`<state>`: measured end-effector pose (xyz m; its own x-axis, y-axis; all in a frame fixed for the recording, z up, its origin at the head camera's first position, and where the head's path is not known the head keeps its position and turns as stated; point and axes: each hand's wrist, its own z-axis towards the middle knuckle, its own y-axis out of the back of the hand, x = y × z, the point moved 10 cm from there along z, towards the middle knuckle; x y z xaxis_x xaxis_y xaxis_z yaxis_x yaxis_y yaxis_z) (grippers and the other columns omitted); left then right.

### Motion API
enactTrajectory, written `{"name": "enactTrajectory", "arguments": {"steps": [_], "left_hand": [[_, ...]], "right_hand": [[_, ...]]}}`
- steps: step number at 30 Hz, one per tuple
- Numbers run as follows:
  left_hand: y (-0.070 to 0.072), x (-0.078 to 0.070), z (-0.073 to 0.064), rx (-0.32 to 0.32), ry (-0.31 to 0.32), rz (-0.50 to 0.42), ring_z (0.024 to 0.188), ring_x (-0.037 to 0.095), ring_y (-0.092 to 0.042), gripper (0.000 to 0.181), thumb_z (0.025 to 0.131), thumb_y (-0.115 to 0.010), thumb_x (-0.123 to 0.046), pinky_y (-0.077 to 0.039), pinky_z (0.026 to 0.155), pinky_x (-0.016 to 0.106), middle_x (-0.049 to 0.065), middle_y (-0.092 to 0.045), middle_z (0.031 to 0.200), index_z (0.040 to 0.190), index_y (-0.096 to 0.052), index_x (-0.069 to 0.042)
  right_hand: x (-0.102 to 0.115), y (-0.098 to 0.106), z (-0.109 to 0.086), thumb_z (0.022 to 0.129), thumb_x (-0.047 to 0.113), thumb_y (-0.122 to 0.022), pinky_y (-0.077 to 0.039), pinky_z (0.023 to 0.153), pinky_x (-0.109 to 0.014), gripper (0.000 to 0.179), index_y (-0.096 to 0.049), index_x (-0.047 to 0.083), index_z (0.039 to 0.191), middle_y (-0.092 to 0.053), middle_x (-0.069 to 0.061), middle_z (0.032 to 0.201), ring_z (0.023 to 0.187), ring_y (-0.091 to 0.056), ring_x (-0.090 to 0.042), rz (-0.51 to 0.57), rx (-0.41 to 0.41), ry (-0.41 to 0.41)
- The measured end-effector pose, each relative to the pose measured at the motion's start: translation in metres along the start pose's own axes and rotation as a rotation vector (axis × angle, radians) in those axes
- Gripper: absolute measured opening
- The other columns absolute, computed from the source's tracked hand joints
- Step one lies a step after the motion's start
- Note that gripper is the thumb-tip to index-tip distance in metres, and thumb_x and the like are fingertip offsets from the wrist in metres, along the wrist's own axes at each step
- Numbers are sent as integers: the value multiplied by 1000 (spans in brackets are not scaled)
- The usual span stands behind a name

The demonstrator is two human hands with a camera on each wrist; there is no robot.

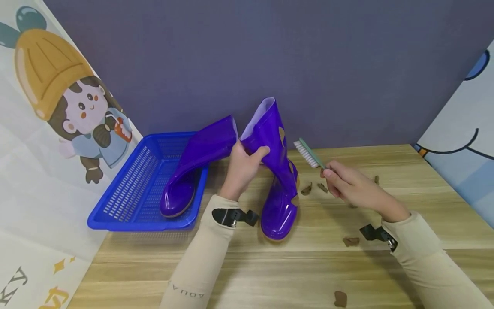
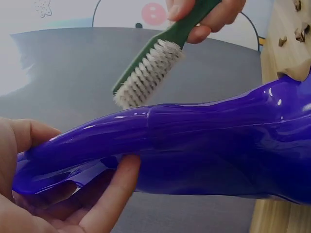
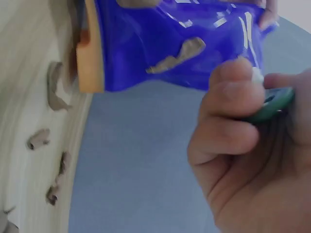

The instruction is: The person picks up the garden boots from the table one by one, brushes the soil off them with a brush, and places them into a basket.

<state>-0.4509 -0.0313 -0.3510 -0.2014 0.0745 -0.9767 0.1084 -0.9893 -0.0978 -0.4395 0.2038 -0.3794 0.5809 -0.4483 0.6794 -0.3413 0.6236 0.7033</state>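
Observation:
A purple rain boot (image 1: 279, 184) stands upright on the table, its shaft leaning, with brown patches stuck along its right side. My left hand (image 1: 243, 167) grips the rim of the shaft, fingers and thumb on either side of the wall. In the right wrist view a brown patch (image 3: 180, 56) clings to the boot's shaft. My right hand (image 1: 349, 184) holds a green brush (image 1: 308, 153) by its handle, to the right of the boot. The white bristles (image 2: 148, 73) face the shaft in the left wrist view; whether they touch it I cannot tell.
A blue plastic basket (image 1: 98, 216) stands at the left, with a second purple boot (image 1: 193, 163) leaning in it. Several brown flakes, such as one flake (image 1: 351, 241) and another piece (image 1: 340, 298), lie on the wooden table (image 1: 386, 171). A grey panel (image 1: 270, 51) rises behind.

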Motion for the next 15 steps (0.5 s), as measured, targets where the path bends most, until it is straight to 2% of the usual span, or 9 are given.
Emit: {"name": "enactTrajectory", "arguments": {"steps": [4,8,11,15], "left_hand": [[3,-4,0,-12,-17,86,87,20,-69,39,88,-66,-3,-64,74,37,22,-70,112,126,-58,2],[5,-7,0,-31,-55,127,87,16,-67,36,86,-65,-1,-60,75,29,17,-70,107,122,-60,2],[6,-7,1,-44,-63,110,85,15,-66,35,85,-63,1,-58,73,28,15,-70,104,121,-61,3],[4,-4,1,-39,-40,47,79,15,-67,35,87,-62,3,-61,66,31,15,-69,101,122,-61,3]], "right_hand": [[5,-12,6,113,18,-35,-39,42,-26,20,-49,10,101,-51,1,66,49,-43,-7,47,-5,41],[13,-12,12,112,18,-35,-40,45,-26,20,-50,10,103,-52,-2,68,52,-44,-9,32,-63,65],[23,-5,18,112,18,-37,-42,50,-26,18,-52,10,105,-52,-4,73,58,-47,-11,-2,-120,76],[38,5,27,111,19,-39,-46,57,-26,19,-52,6,116,-53,-6,81,67,-52,-14,-24,-175,83]]}}
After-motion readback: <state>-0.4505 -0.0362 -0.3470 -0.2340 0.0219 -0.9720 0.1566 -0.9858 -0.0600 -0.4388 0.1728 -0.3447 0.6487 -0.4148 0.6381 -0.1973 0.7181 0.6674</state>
